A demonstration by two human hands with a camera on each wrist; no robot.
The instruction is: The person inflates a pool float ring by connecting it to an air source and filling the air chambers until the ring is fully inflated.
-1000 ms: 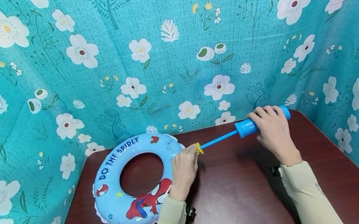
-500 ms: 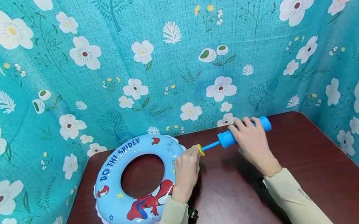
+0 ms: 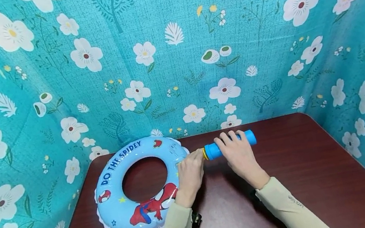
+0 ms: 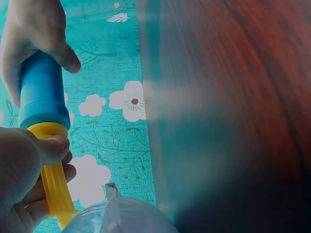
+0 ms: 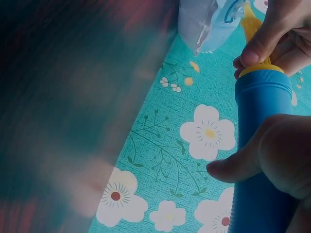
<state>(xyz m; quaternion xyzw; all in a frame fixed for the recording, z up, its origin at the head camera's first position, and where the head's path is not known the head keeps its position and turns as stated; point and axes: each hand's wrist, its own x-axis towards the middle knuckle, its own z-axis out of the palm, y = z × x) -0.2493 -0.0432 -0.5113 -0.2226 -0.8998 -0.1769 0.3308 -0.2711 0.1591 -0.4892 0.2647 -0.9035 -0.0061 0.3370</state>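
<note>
A hand air pump with a blue barrel (image 3: pixel 214 151) is held between both hands. My right hand (image 3: pixel 238 153) grips the barrel, with the thumb (image 5: pixel 238 167) lying along its side. The fingers of my left hand (image 3: pixel 189 174) are curled round the yellow handle and nozzle end (image 4: pixel 57 187), seen in the left wrist view. The blue barrel meets the yellow collar, and no rod shows between them. A light blue inflatable swim ring (image 3: pixel 112 193) with cartoon print lies left of my left hand. In the right wrist view the yellow tip reaches the ring's edge (image 5: pixel 197 24).
The dark red-brown wooden table (image 3: pixel 322 179) lies under the hands and the ring. A teal floral cloth (image 3: pixel 168 72) hangs behind the table and along both sides.
My right hand has slid the blue barrel left, toward my left hand. The thin blue rod seen before has gone inside the barrel. The left hand and swim ring stay almost still.
</note>
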